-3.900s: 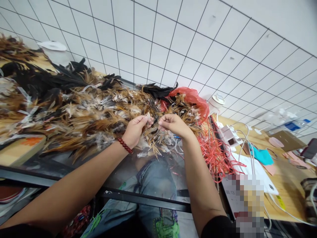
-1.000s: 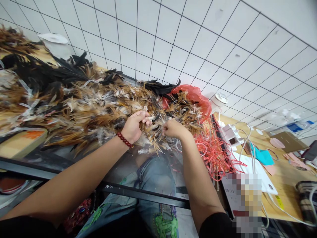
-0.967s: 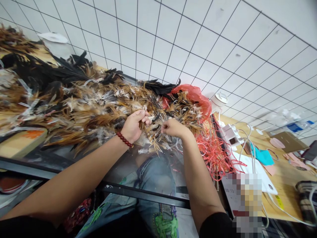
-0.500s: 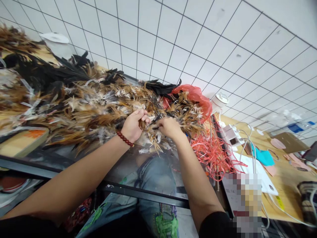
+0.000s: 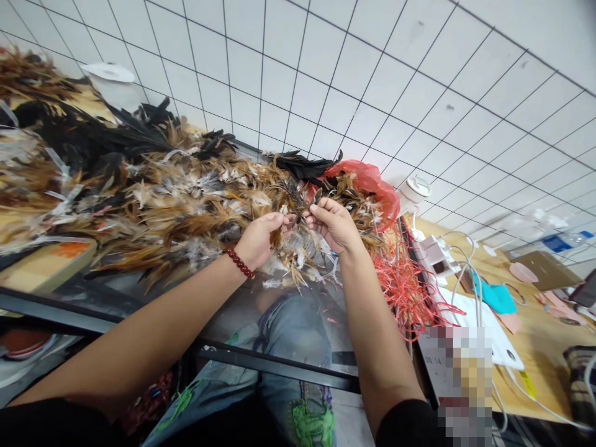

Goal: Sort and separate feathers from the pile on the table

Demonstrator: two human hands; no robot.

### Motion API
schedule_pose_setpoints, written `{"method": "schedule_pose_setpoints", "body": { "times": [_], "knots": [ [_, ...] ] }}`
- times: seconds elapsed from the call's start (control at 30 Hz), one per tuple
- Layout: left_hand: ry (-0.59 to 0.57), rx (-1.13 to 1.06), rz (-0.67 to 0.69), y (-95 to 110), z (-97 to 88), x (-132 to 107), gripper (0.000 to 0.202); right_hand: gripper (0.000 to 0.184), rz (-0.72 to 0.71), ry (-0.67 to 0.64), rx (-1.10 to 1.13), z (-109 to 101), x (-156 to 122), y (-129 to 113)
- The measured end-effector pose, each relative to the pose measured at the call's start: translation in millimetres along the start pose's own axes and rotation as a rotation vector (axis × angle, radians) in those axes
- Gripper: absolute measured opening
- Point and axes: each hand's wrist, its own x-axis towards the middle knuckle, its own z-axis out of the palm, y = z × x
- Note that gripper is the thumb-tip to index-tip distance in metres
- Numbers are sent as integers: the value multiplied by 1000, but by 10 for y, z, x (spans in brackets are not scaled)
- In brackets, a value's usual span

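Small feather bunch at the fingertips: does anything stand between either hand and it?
Nothing visible does. The left hand and the right hand both pinch the small feather bunch directly, just above the loose feather pile.

Clutter on the worktops under a white tiled wall [image 5: 326, 62].
Just beyond the right hand [image 5: 333, 225] lies a crumpled red plastic bag [image 5: 372, 183]. Below and right of that hand, a tangle of red strings [image 5: 405, 292] sits at the edge of the glass worktop [image 5: 116, 292]. Further right, white cables [image 5: 470, 292] and a teal cloth [image 5: 496, 297] lie on a wooden worktop [image 5: 540, 335]. Far left of the left hand [image 5: 261, 239], a white roll [image 5: 109, 81] stands by the wall.
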Motion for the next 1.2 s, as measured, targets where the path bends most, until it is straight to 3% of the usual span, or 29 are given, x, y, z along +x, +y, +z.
{"method": "schedule_pose_setpoints", "body": {
  "times": [0.13, 0.23, 0.37, 0.5, 0.6, 0.73, 0.83, 0.93, 1.2],
  "knots": [
    [-53, -81, -98, 3, -4, -8, 16, 31, -208, -159, -182, 17, -31, -10],
    [-63, -162, -128, 38, -12, -23, 16, 25, -253, -281, -364, 10, -40, 12],
    [-69, -155, -161, 63, -20, -34, 19, 17, -358, -101, -490, -24, 14, 88],
    [-76, -124, -158, 49, -18, -34, 21, 12, -417, -27, -544, -39, 46, 118],
    [-94, -101, -149, 34, -19, -25, 20, 7, -592, 61, -584, -8, 18, 91],
    [-110, -107, -156, 21, -21, -12, 13, 14, -785, -65, -761, 38, -20, 76],
    [-143, -122, -124, 21, -17, -12, 6, 20, -826, -166, -840, 39, -14, 124],
    [-149, -115, -96, 21, -8, -20, 4, 24, -845, -178, -922, 29, 3, 186],
    [30, -79, 24, -4, 34, -39, 6, 18, -804, -185, -1056, 135, -15, 234]
  ]
}}
